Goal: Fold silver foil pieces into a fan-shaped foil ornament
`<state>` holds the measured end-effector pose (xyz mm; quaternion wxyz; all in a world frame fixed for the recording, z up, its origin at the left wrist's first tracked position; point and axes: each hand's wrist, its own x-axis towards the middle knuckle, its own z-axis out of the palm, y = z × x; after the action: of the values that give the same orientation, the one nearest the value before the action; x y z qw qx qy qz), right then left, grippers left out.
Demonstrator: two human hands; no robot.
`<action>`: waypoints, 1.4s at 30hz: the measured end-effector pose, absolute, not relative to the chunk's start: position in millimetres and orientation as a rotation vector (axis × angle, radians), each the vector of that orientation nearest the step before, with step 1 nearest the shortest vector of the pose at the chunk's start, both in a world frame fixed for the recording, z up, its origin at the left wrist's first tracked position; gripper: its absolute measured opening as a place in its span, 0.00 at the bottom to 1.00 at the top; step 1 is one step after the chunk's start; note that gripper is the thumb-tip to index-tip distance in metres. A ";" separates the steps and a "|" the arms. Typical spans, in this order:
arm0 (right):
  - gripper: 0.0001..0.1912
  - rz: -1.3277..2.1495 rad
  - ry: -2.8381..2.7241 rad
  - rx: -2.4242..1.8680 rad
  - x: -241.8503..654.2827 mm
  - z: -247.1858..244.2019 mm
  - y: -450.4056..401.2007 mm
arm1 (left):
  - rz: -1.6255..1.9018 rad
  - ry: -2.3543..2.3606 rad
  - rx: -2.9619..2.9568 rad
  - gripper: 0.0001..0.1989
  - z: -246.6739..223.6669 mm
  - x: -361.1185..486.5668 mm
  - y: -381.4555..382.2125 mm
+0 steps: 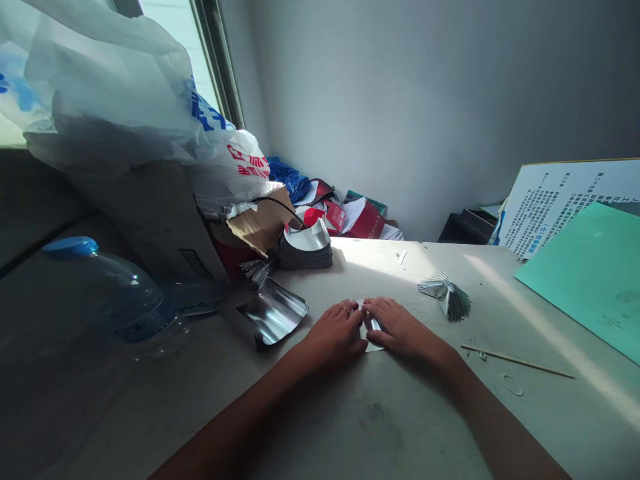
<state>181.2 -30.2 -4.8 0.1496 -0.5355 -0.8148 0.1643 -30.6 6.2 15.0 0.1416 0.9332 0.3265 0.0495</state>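
Observation:
A small silvery sheet (373, 325) with a white edge lies on the pale table between my hands. My left hand (340, 333), with a ring on one finger, rests on its left side, fingers bent and close together. From the right, my right hand (400, 327) presses on the sheet with its fingers together and its thumb near the lower edge. My fingertips nearly meet at the top of the sheet and hide part of it. A folded silver fan-like bundle (450, 297) sits to the right. Curved silver sheets (276, 312) lie to the left.
A thin stick (517, 361) and a rubber band (513, 385) lie at the right. A plastic bottle (120, 293), a box (150, 220) and plastic bags (125, 93) crowd the left. A green board (590, 273) stands at the right edge.

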 end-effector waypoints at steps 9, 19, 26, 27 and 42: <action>0.24 0.482 -2.336 -1.566 180.5 -4.3 -30.7 | 0.154 0.940 2.707 0.19 9.9 -29.4 7.3; 0.20 0.452 -2.264 -1.525 191.4 1.1 -27.9 | 0.194 0.929 2.733 0.16 9.1 -30.2 8.4; 0.10 0.393 -2.238 -1.474 190.9 -0.9 -25.0 | 0.124 0.967 2.734 0.16 15.6 -29.1 7.7; 0.10 0.394 -2.234 -1.464 190.1 -1.5 -24.8 | 0.116 0.973 2.735 0.17 16.3 -29.0 7.4; 0.07 0.542 -2.153 -1.455 187.6 -1.2 -27.0 | 0.145 1.079 2.731 0.10 19.8 -21.8 3.1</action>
<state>187.6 -27.0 -1.2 0.2412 -0.5318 -0.7872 0.1981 -21.8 3.1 19.8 0.1006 0.9242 0.3651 0.0491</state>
